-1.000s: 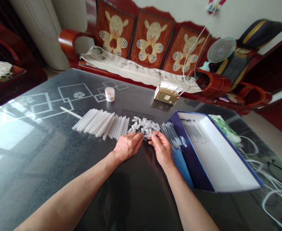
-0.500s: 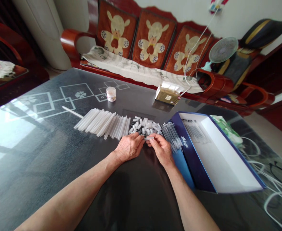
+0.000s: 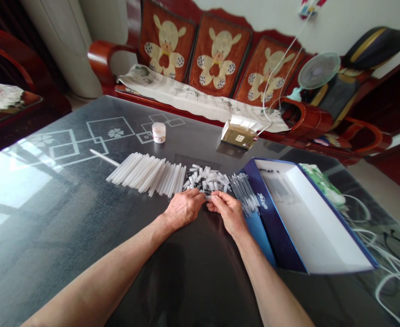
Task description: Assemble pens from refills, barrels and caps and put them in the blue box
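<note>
A small whitish piece (image 3: 208, 197) is pinched between my two hands, just in front of a heap of short white and black caps (image 3: 207, 178). My left hand (image 3: 184, 209) is closed on its left end, and the fingertips hide much of it. The thumb and forefinger of my right hand (image 3: 229, 211) grip the right end. Left of the heap lies a row of white pen tubes (image 3: 145, 172), with one tube (image 3: 104, 157) lying apart. Thin clear refills (image 3: 244, 190) lie to the right, beside the box.
An open blue box (image 3: 309, 218) with refills inside stands at the right, near a green packet (image 3: 322, 184) and white cables (image 3: 384, 259). Farther back on the dark table (image 3: 84, 218) are a small round tub (image 3: 158, 133) and a tissue box (image 3: 239, 134).
Both hands stay nearly in place, still closed on the small piece. The whole view has shifted very slightly.
</note>
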Motion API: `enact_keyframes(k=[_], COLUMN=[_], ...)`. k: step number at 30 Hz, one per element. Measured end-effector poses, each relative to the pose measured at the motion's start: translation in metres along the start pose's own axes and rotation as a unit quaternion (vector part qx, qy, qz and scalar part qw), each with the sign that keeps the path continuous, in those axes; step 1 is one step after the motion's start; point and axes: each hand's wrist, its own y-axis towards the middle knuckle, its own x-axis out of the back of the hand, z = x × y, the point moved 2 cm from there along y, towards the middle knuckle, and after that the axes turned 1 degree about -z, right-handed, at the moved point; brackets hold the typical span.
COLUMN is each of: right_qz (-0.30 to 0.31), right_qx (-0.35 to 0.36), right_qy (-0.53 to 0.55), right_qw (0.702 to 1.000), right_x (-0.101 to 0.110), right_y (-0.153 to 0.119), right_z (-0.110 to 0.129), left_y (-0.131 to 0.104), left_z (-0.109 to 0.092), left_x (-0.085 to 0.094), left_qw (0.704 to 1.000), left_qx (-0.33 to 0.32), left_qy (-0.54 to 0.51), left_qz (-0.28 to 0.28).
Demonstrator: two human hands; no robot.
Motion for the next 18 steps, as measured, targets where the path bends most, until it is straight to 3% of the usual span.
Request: enact_keyframes(k=[5,8,11,13,18], right_qz=[-0.005,-0.050,-0.059,-0.028,0.070], right_qx=[0.048,0.085,0.130,0.180,0.283], right_qy=[0.023,0.033,-0.066,-0.197,-0.442], right_qw=[0.999,0.995,0.987,0.963,0.849], right_x=[0.001,0.007,0.012,0.011,0.007], right_y=[0.001,0.002,0.001,-0.001,-0.011], right_z=[-0.007,-0.006,0.006,0.019,0.054], left_y=[0.001,0.001,0.001,0.001,0.000], left_z=[-0.002,-0.001,0.002,0.005,0.005], left_x=[0.005,0.008,0.007,0.005,0.003], left_qw=[0.998,0.994,0.991,0.990,0.991], left_qx=[-0.011,-0.002,0.010,0.008,-0.033], left_qy=[0.017,0.044,0.055,0.044,-0.009], left_qz=[-0.053,-0.099,-0.123,-0.134,-0.132])
